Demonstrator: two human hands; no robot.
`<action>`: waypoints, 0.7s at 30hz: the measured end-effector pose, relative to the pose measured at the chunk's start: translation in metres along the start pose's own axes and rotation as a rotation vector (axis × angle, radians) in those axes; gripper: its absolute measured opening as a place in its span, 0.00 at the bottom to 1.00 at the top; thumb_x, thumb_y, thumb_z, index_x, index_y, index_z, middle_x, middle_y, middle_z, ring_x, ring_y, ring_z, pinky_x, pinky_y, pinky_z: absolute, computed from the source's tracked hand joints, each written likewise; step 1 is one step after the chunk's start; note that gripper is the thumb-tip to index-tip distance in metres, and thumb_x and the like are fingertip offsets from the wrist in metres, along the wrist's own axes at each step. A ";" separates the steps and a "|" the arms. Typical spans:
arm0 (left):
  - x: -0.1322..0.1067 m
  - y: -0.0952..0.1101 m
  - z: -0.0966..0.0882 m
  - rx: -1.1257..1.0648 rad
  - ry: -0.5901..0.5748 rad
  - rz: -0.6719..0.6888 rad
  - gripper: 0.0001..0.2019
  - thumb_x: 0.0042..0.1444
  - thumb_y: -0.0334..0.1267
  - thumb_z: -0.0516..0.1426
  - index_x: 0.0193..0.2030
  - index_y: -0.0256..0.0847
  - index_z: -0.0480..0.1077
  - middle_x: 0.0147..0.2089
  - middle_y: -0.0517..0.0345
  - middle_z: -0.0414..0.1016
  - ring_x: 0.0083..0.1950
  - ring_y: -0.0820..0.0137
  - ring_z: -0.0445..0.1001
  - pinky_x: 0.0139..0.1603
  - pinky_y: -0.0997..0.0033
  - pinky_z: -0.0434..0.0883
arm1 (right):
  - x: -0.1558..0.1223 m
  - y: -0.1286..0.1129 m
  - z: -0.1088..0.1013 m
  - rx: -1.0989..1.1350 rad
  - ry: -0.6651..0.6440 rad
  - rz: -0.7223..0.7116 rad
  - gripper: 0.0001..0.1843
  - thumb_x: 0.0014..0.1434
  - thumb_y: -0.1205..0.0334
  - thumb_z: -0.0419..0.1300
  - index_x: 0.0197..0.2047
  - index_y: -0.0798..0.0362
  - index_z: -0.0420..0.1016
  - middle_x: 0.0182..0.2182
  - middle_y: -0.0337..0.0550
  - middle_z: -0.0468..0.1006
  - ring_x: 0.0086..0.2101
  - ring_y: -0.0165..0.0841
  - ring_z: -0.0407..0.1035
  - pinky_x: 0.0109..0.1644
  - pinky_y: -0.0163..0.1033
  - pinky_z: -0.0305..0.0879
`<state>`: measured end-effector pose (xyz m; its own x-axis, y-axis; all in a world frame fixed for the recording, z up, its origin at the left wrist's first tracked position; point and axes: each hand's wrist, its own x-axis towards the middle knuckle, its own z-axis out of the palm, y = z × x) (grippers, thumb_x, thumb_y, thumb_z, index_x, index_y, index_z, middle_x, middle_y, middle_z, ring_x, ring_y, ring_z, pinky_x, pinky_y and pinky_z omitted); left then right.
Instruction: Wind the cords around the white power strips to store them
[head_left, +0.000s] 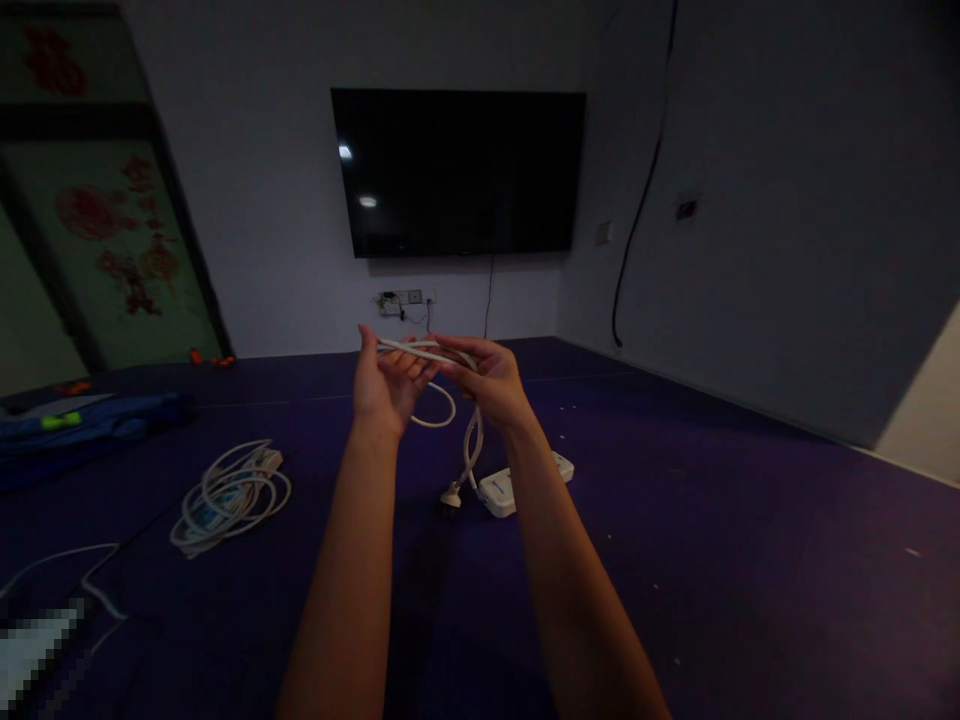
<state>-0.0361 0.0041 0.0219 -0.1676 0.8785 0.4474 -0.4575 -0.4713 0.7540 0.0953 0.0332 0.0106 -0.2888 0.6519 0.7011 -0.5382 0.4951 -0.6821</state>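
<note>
Both my arms reach forward over a dark purple floor. My left hand (386, 385) is held upright with fingers partly spread, and loops of a white power cord (442, 415) lie across its palm. My right hand (487, 380) is closed on the same cord at its top. The cord hangs down between my hands to a white plug (451, 495) and a white power strip (517, 485), both near the floor below my right wrist.
A second white cord (229, 495) lies coiled on the floor at left. A blue object (90, 430) sits at far left, thin white cables (75, 570) at bottom left. A black TV (459, 172) hangs on the far wall above wall sockets (405, 300).
</note>
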 end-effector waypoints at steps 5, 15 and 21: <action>-0.008 0.019 0.000 -0.222 0.097 0.166 0.22 0.60 0.54 0.48 0.35 0.36 0.71 0.41 0.45 0.76 0.51 0.63 0.73 0.48 0.65 0.72 | -0.001 -0.004 -0.006 -0.071 -0.153 0.020 0.29 0.39 0.72 0.69 0.48 0.52 0.75 0.26 0.38 0.79 0.28 0.30 0.72 0.31 0.34 0.70; -0.004 0.023 -0.013 -0.265 0.108 0.384 0.18 0.62 0.51 0.49 0.31 0.42 0.71 0.27 0.58 0.70 0.37 0.73 0.72 0.49 0.69 0.69 | 0.006 0.010 -0.019 -0.563 -0.134 -0.127 0.12 0.46 0.71 0.64 0.36 0.52 0.80 0.26 0.36 0.77 0.27 0.27 0.67 0.33 0.33 0.62; -0.009 0.029 -0.004 -0.275 0.051 0.434 0.21 0.63 0.51 0.45 0.33 0.41 0.72 0.23 0.61 0.63 0.27 0.76 0.64 0.40 0.73 0.69 | 0.005 0.020 -0.028 -0.664 -0.169 0.096 0.07 0.54 0.62 0.59 0.28 0.57 0.75 0.18 0.36 0.71 0.19 0.24 0.61 0.25 0.31 0.57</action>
<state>-0.0513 -0.0178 0.0381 -0.4323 0.6124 0.6618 -0.5480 -0.7613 0.3465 0.1054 0.0627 -0.0057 -0.4596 0.6382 0.6176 0.0792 0.7221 -0.6873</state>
